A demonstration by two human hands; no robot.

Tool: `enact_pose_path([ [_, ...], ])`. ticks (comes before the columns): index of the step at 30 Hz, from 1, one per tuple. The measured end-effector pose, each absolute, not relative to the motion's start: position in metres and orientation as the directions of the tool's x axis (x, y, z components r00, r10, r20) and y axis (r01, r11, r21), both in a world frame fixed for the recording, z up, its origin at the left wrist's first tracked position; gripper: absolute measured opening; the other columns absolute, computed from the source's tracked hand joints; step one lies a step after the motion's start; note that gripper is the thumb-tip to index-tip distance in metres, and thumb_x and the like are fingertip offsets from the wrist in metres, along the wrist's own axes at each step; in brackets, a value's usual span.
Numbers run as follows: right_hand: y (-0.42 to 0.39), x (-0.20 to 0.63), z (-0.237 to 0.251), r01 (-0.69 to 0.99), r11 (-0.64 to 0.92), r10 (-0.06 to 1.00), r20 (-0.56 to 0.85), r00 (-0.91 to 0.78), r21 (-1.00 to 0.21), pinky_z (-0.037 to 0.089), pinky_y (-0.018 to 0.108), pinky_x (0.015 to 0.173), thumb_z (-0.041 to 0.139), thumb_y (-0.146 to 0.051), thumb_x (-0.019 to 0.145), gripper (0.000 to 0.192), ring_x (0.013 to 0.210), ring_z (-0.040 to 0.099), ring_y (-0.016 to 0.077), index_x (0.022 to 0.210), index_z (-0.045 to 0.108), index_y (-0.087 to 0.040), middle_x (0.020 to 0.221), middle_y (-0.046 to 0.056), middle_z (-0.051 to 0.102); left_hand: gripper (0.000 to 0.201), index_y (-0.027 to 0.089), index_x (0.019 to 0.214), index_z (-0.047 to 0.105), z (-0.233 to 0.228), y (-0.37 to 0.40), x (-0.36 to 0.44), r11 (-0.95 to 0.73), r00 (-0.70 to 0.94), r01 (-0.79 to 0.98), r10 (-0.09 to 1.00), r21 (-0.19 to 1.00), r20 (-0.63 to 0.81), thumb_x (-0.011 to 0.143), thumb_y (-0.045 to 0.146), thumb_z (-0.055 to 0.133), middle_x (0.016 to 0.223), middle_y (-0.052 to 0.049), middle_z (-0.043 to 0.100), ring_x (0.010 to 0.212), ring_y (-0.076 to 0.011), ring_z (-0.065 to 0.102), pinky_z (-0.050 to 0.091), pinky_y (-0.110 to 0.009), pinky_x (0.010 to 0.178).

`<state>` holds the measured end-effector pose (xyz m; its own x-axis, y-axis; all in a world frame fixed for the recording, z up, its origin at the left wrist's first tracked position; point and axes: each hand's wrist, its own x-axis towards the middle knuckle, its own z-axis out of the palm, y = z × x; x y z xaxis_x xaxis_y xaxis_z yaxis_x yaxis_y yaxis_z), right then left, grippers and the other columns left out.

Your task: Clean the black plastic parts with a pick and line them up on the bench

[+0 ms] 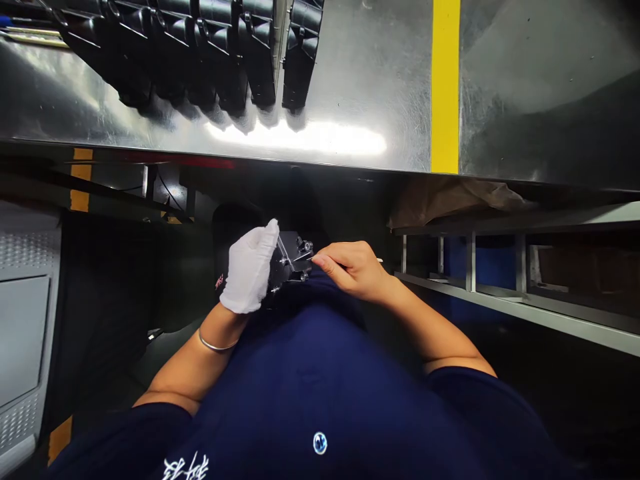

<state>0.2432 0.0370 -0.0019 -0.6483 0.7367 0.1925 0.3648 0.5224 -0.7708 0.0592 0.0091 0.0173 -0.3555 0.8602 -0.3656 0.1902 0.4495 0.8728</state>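
My left hand (251, 268), in a white glove, is closed around the edge of a black plastic part (294, 250) with glossy ribs and small projections. The part is held low, close in front of my dark blue shirt. My bare right hand (353, 267) pinches a thin stick-like tool, whose pale end (381, 260) shows behind the hand. The tool's fine tip is at the right side of the black part; whether it touches is too small to tell. Part of the black part is hidden by the glove.
A metal table (370, 87) with a yellow tape strip (445, 87) runs across ahead. Several black plastic parts (303, 57) stand in a row on it at the left. A metal rack (500, 297) is at the right, with a crumpled brown bag (450, 200) above. A grey panel (23, 333) is at the left.
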Motion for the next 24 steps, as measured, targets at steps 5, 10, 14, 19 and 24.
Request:
enact_pose_path([
  [5,0.039,0.25,0.008,0.305,0.407,0.664,0.049,-0.746,-0.861,0.036,0.02,0.053,0.044,-0.032,0.098,0.04,0.052,0.045,0.0062,0.064,0.058,-0.015,0.058,-0.001,0.056,0.032,0.02,0.062,0.059,0.016,0.004,0.062,0.461,-0.379,0.109,0.838,0.881,-0.392,0.084,0.043,0.059,0.058,0.001,0.052,0.053,-0.0125,0.042,0.037,-0.027,0.05],
  [10,0.04,0.256,0.007,0.017,0.216,0.529,0.103,-0.842,-0.976,0.035,0.02,0.049,0.039,-0.042,0.099,0.047,0.047,0.042,0.006,0.068,0.061,-0.014,0.055,-0.002,0.053,0.031,0.019,0.063,0.062,0.016,0.001,0.065,0.411,-0.409,0.109,0.849,0.905,-0.336,0.081,0.045,0.062,0.059,0.001,0.054,0.055,-0.012,0.045,0.039,-0.026,0.052],
  [14,0.036,0.251,0.001,0.081,0.491,0.628,0.288,-0.723,-0.868,0.035,0.022,0.05,0.043,-0.053,0.095,0.047,0.05,0.043,0.0086,0.072,0.06,-0.015,0.056,-0.001,0.051,0.033,0.02,0.062,0.061,0.016,0.003,0.065,0.373,-0.46,0.143,0.845,0.917,-0.273,0.081,0.046,0.062,0.059,0.001,0.055,0.056,-0.0118,0.047,0.041,-0.025,0.054],
  [19,0.034,0.242,-0.001,0.31,0.754,0.572,0.346,-0.744,-0.579,0.028,0.025,0.049,0.051,-0.062,0.087,0.055,0.051,0.038,0.0094,0.054,0.046,-0.018,0.052,-0.003,0.041,0.032,0.02,0.063,0.062,0.014,0.002,0.065,0.373,-0.462,0.157,0.846,0.915,-0.266,0.081,0.046,0.062,0.059,0.002,0.055,0.055,-0.0119,0.048,0.041,-0.025,0.054],
  [24,0.038,0.243,-0.002,0.237,0.776,0.54,0.423,-0.728,-0.584,0.025,0.025,0.047,0.054,-0.052,0.091,0.054,0.047,0.037,0.0081,0.05,0.041,-0.019,0.047,-0.004,0.04,0.032,0.019,0.062,0.061,0.009,0.003,0.064,0.371,-0.468,0.105,0.837,0.923,-0.284,0.081,0.046,0.064,0.059,0.002,0.054,0.055,-0.0113,0.047,0.04,-0.025,0.054],
])
